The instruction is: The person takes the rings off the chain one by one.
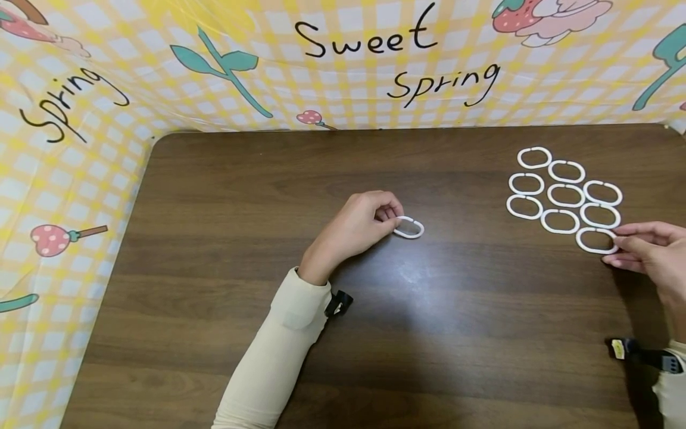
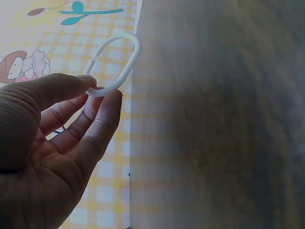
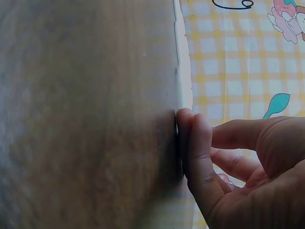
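Note:
A white oval curtain ring [image 1: 411, 237], with a small gap in its side, is pinched at one end between the thumb and fingers of my left hand [image 1: 359, 225]. The left wrist view shows that ring [image 2: 128, 67] tilted above the fingertips. Farther right, my right hand [image 1: 651, 253] pinches the right end of the nearest curtain ring [image 1: 595, 252] in a group of similar ones. In the right wrist view the right hand [image 3: 228, 167] has its fingertips together, and its ring cannot be made out.
Several more white rings [image 1: 560, 232] lie flat and close together at the right of the brown wooden table [image 1: 225, 250]. A yellow checked sheet [image 1: 343, 89] rises along the table's back and left edges. Each wrist wears a dark strap device [image 1: 339, 304].

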Demonstrator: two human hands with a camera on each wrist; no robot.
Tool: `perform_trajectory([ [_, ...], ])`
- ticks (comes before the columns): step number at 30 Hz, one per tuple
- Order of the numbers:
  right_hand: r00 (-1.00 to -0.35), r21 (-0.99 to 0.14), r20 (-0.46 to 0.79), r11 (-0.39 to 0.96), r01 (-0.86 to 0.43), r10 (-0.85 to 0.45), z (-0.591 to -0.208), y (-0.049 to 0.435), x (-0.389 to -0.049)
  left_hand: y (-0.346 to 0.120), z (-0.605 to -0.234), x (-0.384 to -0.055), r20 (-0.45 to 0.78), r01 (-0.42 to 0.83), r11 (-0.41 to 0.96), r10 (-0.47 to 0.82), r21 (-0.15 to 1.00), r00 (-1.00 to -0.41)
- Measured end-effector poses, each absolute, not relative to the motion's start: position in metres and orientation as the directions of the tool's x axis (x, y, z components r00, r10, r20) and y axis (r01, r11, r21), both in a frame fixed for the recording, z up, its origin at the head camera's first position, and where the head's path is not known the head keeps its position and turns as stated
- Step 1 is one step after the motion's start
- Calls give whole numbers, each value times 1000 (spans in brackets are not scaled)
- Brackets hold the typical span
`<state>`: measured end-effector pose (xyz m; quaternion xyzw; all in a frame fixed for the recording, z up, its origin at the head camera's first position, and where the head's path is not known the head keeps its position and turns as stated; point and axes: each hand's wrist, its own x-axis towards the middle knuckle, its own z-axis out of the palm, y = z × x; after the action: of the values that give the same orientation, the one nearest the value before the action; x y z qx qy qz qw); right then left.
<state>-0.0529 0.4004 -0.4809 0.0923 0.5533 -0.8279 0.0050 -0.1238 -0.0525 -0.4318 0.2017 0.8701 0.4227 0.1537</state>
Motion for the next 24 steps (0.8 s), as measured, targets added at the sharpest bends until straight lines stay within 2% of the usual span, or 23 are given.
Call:
perform_trajectory([
  [13, -985, -923, -134, -376, 85, 106, -481, 400, -50, -47, -433, -125, -76, 254, 567, 494, 783, -866],
  [17, -986, -918, -126, -389, 74, 109, -479, 398, -48, -44, -434, -125, -78, 241, 557, 489, 795, -869],
  [24, -983, -941, -107, -334, 51, 151, -471, 391, -46, -29, -438, -122, -99, 195, 557, 454, 807, -886],
])
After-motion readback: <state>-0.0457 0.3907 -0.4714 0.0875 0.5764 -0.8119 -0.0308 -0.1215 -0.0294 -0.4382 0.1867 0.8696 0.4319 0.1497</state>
